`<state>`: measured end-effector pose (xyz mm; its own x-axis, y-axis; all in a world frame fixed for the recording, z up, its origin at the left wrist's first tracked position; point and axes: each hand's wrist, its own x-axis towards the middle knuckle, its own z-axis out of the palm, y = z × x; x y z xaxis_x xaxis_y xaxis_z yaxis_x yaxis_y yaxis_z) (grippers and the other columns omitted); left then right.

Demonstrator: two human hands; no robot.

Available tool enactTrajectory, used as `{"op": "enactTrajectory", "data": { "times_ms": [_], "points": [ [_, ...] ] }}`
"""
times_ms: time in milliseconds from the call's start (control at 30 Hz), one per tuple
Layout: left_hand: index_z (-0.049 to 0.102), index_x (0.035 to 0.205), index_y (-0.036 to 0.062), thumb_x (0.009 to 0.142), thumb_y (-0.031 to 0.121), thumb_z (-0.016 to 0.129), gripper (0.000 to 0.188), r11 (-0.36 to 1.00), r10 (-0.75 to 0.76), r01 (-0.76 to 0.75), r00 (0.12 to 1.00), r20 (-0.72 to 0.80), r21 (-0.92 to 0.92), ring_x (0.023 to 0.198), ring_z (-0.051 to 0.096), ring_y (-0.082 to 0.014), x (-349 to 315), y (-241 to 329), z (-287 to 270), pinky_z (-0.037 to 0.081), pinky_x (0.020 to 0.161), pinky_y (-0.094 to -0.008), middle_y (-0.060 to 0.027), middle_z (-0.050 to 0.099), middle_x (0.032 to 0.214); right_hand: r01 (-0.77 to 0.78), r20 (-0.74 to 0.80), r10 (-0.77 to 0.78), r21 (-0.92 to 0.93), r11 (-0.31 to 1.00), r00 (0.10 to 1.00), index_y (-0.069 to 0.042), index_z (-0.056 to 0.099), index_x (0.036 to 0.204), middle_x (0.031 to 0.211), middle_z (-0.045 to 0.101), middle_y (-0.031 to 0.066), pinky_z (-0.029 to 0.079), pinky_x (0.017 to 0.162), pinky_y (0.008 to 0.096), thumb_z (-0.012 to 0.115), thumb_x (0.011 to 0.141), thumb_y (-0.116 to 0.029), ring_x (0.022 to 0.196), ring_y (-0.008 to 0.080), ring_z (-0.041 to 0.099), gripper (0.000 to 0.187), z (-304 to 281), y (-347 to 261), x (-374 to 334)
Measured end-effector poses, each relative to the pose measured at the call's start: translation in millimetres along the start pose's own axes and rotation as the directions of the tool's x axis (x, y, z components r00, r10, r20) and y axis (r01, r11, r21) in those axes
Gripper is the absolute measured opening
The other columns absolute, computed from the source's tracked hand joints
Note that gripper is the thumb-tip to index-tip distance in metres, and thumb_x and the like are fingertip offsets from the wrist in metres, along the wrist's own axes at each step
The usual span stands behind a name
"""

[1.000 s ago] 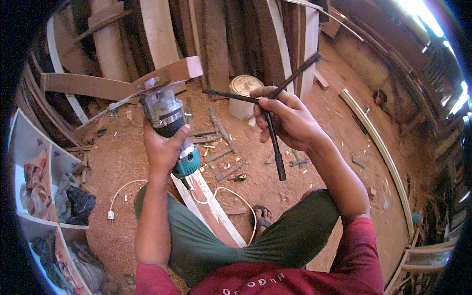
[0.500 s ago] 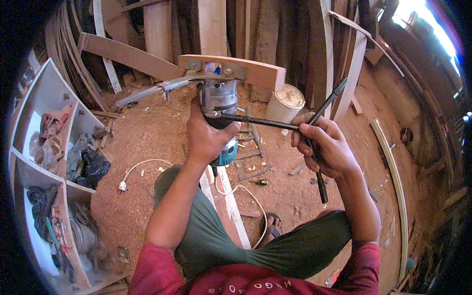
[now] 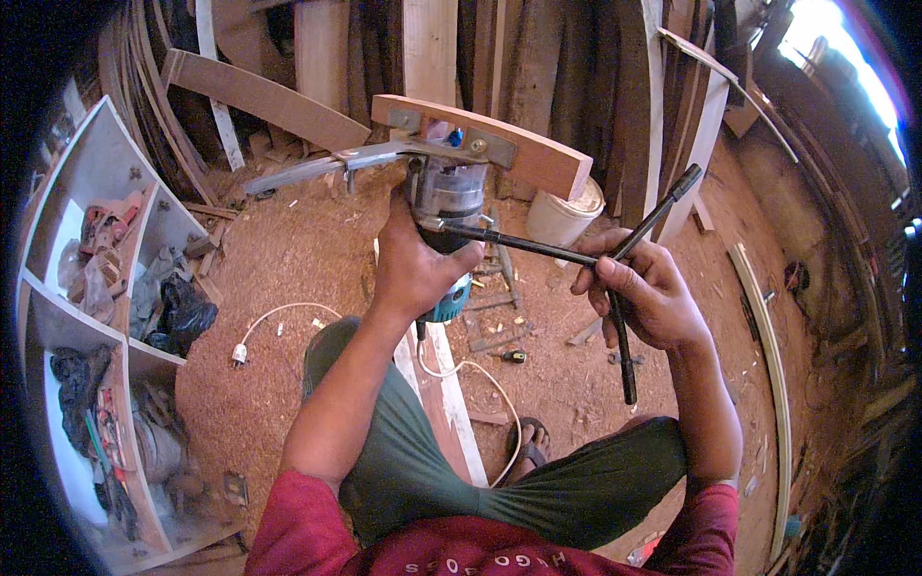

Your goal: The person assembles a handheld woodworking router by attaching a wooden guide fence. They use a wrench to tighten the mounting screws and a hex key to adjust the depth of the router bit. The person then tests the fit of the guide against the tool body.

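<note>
My left hand (image 3: 418,259) is wrapped round a trim router (image 3: 453,192) with a clear base and a teal end, held base up. On its base sit a metal bracket (image 3: 495,151) and a curved wooden strip (image 3: 547,158); a grey flat bar (image 3: 317,166) sticks out to the left. My right hand (image 3: 643,288) grips the middle of a black three-way socket wrench (image 3: 543,246). One wrench arm reaches left to the clamp side of the router base, where its tip meets a small fastener. The other two arms point up-right and down.
A white bucket (image 3: 567,213) stands beyond my right hand. Hand tools, including a screwdriver (image 3: 515,356), lie on the sawdust-covered floor (image 3: 259,384). The router's white cord ends in a loose plug (image 3: 239,354). Shelving (image 3: 125,331) with bags stands left; boards (image 3: 427,58) lean behind.
Both hands, the router and the wrench have shifted slightly right in view. The wooden strip tilts a little more down to the right. Both grips stay closed, and the wrench still meets the router.
</note>
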<state>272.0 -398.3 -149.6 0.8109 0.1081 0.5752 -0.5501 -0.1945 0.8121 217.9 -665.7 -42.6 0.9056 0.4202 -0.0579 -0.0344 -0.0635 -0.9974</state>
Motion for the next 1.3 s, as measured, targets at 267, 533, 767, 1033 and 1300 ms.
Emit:
{"op": "enactTrajectory", "data": {
  "times_ms": [267, 533, 767, 1033, 1300],
  "points": [
    [0.048, 0.124, -0.0003, 0.063, 0.026, 0.088, 0.077, 0.977, -0.147, 0.131, 0.985, 0.086, 0.17, 0.104, 0.067, -0.0291, -2.6, 5.1, -1.6, 0.051, 0.094, -0.0394, -0.018, 0.068, 0.109, 0.429, 0.261, -0.544, -0.879, 0.207, 0.798, -0.017, 0.07, 0.119, 0.111, 0.069, 0.0094, 0.051, 0.093, 0.0448, 0.064, 0.091, -0.017, 0.095, 0.0231, 0.063, 0.029, -12.7, 9.3, 2.9],
    [0.05, 0.121, -0.0016, 0.063, 0.021, 0.087, 0.072, 0.92, -0.382, 0.392, 0.902, 0.203, -0.008, 0.101, 0.067, -0.0288, -12.4, -4.3, 15.7, 0.051, 0.093, -0.0401, -0.0181, 0.068, 0.108, 0.126, 0.241, -0.755, -0.97, -0.208, 0.61, -0.022, 0.073, 0.119, 0.094, 0.064, 0.0069, 0.05, 0.079, 0.0424, 0.068, 0.078, -0.012, 0.091, 0.0236, 0.062, 0.042, -8.1, 6.8, -6.1],
    [0.049, 0.121, -0.0019, 0.063, 0.022, 0.086, 0.072, 0.939, -0.342, 0.337, 0.935, 0.097, 0.068, 0.1, 0.067, -0.0312, -12.6, -8.2, 11.6, 0.051, 0.092, -0.0404, -0.0194, 0.068, 0.107, 0.347, 0.047, -0.525, -0.8, 0.489, 0.85, -0.007, 0.057, 0.138, 0.117, 0.071, 0.0122, 0.053, 0.082, 0.0289, 0.047, 0.083, 0.015, 0.095, 0.015, 0.066, 0.06, -15.6, 2.2, -7.7],
    [0.052, 0.119, -0.0018, 0.064, 0.02, 0.086, 0.069, 0.938, -0.346, 0.344, 0.931, 0.112, 0.037, 0.1, 0.067, -0.0302, -9.4, -13.7, 8.1, 0.051, 0.092, -0.0397, -0.0187, 0.068, 0.107, 0.25, -0.152, -0.446, -0.651, 0.717, 0.882, -0.005, 0.042, 0.104, 0.112, 0.071, 0.007, 0.05, 0.074, 0.0274, 0.075, 0.084, -0.003, 0.087, 0.0132, 0.062, 0.039, -6.8, 11.6, 0.0],
    [0.055, 0.118, 0.0023, 0.065, 0.017, 0.085, 0.063, 0.922, -0.373, 0.384, 0.912, 0.172, -0.041, 0.095, 0.067, -0.0234, -12.1, -4.7, 10.8, 0.052, 0.089, -0.0383, -0.0125, 0.068, 0.105, 0.346, 0.304, -0.784, -0.93, -0.121, 0.541, -0.011, 0.075, 0.098, 0.101, 0.068, 0.01, 0.057, 0.066, 0.0345, 0.076, 0.076, -0.003, 0.078, 0.0255, 0.067, 0.023, -5.4, 7.8, 4.4]
  ]
}}
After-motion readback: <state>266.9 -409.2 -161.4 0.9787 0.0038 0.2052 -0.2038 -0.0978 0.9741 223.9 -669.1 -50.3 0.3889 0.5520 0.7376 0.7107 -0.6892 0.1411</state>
